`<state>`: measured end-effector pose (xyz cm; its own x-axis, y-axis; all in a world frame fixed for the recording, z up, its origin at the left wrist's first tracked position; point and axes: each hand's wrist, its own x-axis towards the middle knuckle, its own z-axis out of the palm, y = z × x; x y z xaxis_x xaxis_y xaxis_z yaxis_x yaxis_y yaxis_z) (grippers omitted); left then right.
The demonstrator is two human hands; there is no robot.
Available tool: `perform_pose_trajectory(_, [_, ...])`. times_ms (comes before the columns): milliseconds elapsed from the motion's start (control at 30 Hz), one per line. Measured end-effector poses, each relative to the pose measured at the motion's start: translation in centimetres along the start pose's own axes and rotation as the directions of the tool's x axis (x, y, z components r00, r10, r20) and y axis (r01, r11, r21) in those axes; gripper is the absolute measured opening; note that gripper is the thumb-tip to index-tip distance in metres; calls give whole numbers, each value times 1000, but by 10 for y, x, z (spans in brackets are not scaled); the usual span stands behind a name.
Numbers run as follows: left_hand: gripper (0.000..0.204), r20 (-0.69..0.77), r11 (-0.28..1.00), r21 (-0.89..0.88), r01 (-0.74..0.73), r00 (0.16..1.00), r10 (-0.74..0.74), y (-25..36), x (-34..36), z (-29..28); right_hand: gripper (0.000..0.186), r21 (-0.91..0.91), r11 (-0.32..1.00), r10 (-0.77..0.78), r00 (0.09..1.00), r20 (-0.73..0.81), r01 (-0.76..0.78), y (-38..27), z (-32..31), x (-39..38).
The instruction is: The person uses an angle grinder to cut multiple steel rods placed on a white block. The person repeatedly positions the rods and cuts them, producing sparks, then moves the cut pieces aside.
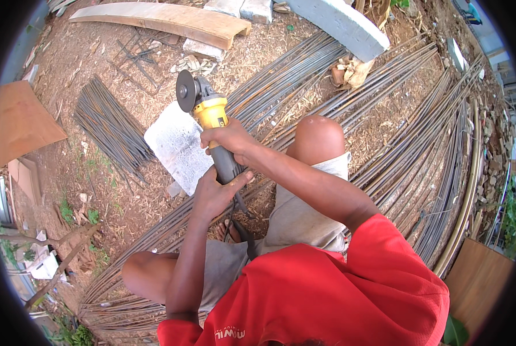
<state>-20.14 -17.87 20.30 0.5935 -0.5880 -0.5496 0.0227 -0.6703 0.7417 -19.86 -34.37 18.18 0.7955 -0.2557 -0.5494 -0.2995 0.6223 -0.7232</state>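
An angle grinder [213, 113], yellow at the head and black along the body, is held up in front of me with its dark disc [186, 91] at the far left end. My right hand [233, 139] wraps the body just behind the yellow part. Lower down, my left hand [216, 193] grips the black rear end, its thumb lying across it. A dark cable runs down from the tool past my knees. Behind the grinder, a speckled white sheet or slab [174, 144] lies on the ground, partly covered by my hands and the tool.
A pile of short cut steel rods [109, 127] lies left of the slab. Long rods [402, 155] stretch diagonally under and beside me. A grey concrete beam [341, 26] rests across rods at the back. A curved wooden plank [165, 18] and a brown board [24, 124] lie farther off.
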Motion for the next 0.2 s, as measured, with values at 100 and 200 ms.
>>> perform_pose_trajectory(100, [75,10,999,-25,-35,999,36,2,0,-1,43,20,1000,22,1000,15,-22,3,-3,6])
perform_pose_trajectory(200, [84,-23,976,215,40,999,-36,-2,5,-3,44,-32,997,75,996,48,-73,5,-9,17])
